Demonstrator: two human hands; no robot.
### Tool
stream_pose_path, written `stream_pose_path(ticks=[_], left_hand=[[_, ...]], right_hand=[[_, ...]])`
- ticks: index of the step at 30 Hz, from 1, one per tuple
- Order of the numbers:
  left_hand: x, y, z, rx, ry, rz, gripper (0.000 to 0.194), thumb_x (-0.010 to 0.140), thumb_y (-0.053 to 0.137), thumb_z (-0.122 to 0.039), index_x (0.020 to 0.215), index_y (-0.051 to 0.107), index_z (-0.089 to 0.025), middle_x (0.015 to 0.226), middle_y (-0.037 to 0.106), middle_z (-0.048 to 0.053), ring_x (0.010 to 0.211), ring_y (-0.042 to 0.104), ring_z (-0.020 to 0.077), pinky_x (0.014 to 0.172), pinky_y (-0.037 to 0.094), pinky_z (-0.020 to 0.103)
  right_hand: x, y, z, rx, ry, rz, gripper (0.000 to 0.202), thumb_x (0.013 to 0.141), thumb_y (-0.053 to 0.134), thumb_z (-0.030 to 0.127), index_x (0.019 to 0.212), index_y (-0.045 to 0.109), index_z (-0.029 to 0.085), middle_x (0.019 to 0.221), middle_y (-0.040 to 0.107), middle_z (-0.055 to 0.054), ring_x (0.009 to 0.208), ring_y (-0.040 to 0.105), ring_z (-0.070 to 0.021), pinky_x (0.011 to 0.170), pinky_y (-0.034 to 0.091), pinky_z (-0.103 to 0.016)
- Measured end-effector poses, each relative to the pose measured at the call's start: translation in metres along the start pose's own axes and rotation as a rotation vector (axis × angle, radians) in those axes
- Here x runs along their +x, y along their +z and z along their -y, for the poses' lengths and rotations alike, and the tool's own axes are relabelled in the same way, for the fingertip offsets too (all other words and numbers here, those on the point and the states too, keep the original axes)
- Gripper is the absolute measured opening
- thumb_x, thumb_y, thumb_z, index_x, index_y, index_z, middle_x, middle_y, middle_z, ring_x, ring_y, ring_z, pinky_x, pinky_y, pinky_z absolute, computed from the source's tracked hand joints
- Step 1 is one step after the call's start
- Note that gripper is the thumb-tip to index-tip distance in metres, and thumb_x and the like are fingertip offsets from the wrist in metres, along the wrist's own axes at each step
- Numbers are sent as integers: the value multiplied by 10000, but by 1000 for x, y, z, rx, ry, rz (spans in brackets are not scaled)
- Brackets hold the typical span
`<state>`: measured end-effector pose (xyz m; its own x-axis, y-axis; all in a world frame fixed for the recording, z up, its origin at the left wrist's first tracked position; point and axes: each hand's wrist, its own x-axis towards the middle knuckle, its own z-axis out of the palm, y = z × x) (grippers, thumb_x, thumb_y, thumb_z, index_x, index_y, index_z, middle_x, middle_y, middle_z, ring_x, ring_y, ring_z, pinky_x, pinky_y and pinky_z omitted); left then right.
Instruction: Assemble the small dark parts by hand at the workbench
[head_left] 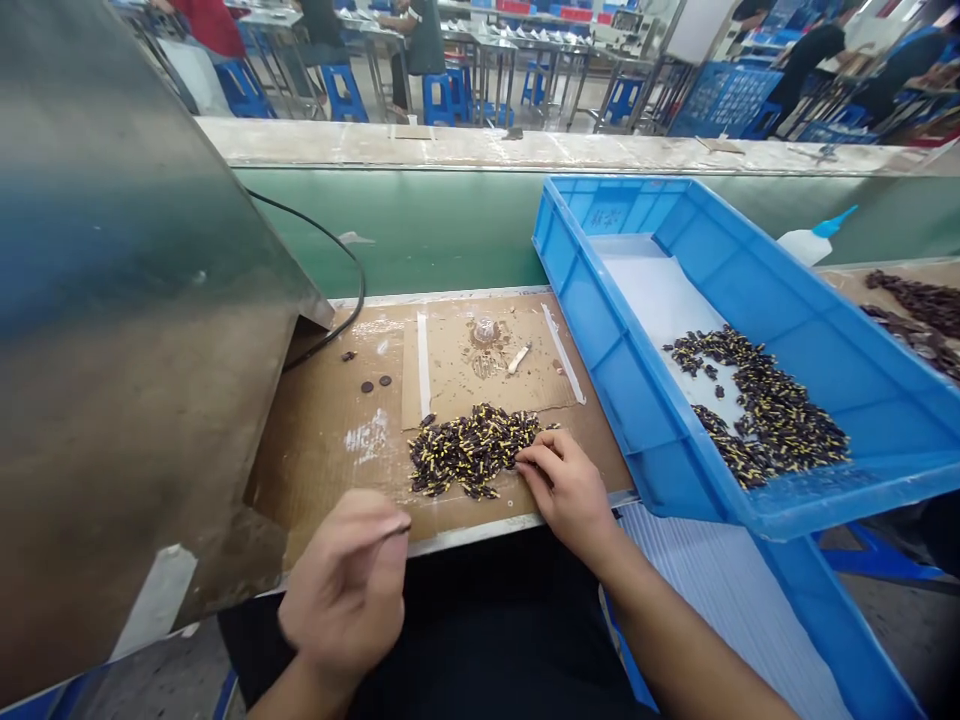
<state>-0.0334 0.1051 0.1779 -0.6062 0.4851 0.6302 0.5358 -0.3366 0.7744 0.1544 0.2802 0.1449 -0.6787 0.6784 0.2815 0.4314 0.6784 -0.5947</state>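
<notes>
A pile of small dark pieces with yellow marks (472, 450) lies on the brown cardboard in front of me. At the right edge of this pile, my right hand (566, 490) has its thumb and fingers closed together; what is between the fingertips is too small to name. My left hand (349, 580) is raised over the table's front edge, left of the pile and slightly blurred. Its thumb and index finger pinch a small dark piece (397, 530).
A blue crate (607, 350) with more such pieces stands at the right, above another blue crate (847, 610). A metal housing (150, 330) rises at the left beside a black cable (337, 235). A small white tube (518, 359) lies behind the pile. People sit farther back.
</notes>
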Motion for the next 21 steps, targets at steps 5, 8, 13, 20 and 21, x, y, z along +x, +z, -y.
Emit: stream_pose_path(ticks=[5,8,13,20,21], left_hand=[[35,49,27,-215,-343,-25,75,877,701,-160,821,652,-161,909,717,66,721,689,156,678,591,296],[62,67,34,-275,-572,-26,159,837,771,-265,813,668,-146,881,744,83,733,714,156,717,610,272],[98,83,45,-299,-657,182,222,820,782,-331,814,675,-136,826,752,93,690,714,155,683,608,251],[97,86,81,-217,-631,181,319,835,737,-437,867,682,-124,820,740,98,737,715,181,707,615,293],[95,85,84,-197,-634,185,322,838,733,-441,870,684,-124,817,738,93,738,712,180,715,609,293]], right_hand=[[1,-12,-6,57,-61,-22,95,977,580,205,1012,666,226,995,711,-58,934,650,-213,852,528,-364],[20,-20,-2,122,42,-155,78,957,621,251,995,684,224,892,718,-35,774,647,-180,732,525,-319],[108,-22,-3,332,119,-210,179,933,643,349,993,727,204,911,752,-44,753,665,-177,702,529,-301],[213,5,-35,65,-145,-187,208,917,580,193,975,778,217,993,757,-68,913,683,-225,853,538,-370],[217,8,-38,36,-193,-182,234,925,557,175,987,780,211,999,747,-79,937,677,-231,873,535,-376]])
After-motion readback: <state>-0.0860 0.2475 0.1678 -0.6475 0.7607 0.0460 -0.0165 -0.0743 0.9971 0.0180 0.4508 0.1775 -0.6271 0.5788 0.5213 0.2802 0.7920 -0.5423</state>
